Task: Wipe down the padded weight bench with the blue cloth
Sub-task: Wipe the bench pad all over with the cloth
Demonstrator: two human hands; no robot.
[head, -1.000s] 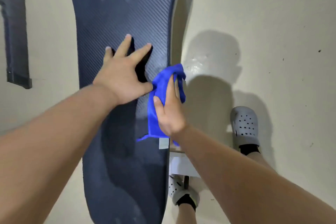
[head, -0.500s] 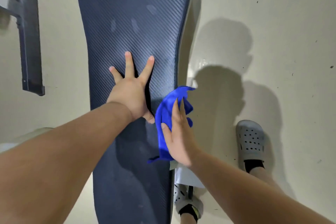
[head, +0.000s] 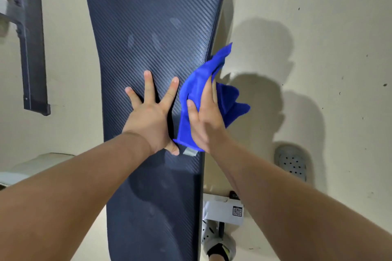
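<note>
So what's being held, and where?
Only the blue cloth: the right hand presses its middle against the bench's right edge with flat fingers. Left hand holds nothing.

A long dark navy padded weight bench (head: 148,27) wears a vinyl-like cover embossed with a fine carbon-fibre weave, faintly glossy and dotted with dull smudges. At the bench's right edge, a bright blue cloth (head: 196,91) looks soft, napped and matt. Left of the bench, a dark metal frame bar (head: 34,48) has a matt painted finish. The cream floor (head: 318,17) right of the bench is smooth, speckled and low-sheen; a grey perforated clog (head: 292,165) there looks like matt plastic.
</note>
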